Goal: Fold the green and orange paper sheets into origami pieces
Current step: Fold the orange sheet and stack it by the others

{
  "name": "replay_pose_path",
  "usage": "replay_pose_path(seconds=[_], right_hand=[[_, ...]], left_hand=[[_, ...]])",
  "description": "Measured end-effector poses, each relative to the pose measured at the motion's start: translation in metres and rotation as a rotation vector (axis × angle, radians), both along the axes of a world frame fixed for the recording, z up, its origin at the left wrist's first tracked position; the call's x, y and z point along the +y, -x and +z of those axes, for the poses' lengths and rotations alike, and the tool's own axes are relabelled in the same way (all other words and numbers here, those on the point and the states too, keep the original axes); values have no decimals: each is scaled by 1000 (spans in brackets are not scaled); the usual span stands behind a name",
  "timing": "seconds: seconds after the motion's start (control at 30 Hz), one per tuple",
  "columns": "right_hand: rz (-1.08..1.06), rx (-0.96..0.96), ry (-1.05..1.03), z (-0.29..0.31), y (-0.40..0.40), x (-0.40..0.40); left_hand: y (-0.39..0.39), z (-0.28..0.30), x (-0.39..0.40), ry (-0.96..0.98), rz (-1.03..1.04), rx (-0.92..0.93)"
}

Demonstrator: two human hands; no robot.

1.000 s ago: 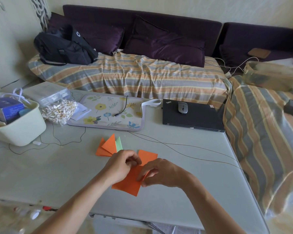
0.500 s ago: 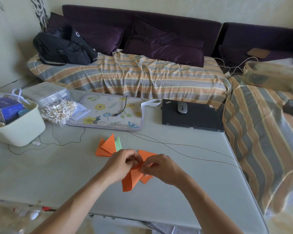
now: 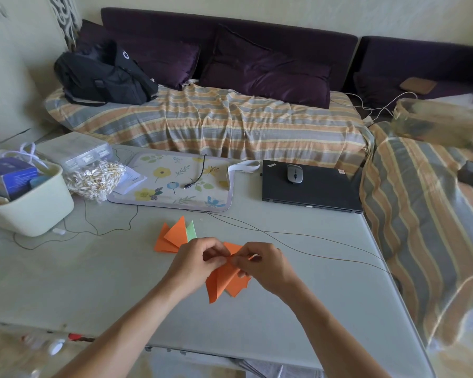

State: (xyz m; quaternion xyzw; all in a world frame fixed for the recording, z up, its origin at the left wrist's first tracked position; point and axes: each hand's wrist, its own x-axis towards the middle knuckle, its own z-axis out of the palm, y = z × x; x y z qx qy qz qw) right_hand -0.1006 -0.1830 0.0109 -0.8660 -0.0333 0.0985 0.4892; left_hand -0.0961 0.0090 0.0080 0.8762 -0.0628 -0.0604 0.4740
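Your left hand [image 3: 194, 264] and right hand [image 3: 265, 268] now pinch the orange sheet [image 3: 224, 282] up off the table [image 3: 93, 282], its flaps hanging below your fingertips (flat a second ago), so the crease is forming.

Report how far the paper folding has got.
Done: a few folded orange pieces and one green piece lie on the table. In hand: the left hand and right hand pinch a part-folded orange sheet. Left: finishing it; no unfolded sheets are visible.
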Motion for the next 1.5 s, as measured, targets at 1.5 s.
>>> replay_pose_path(seconds=[1.5], right_hand=[[-183, 244, -521, 4, -3, 8]], left_hand=[[3, 9, -6, 409, 69, 87]])
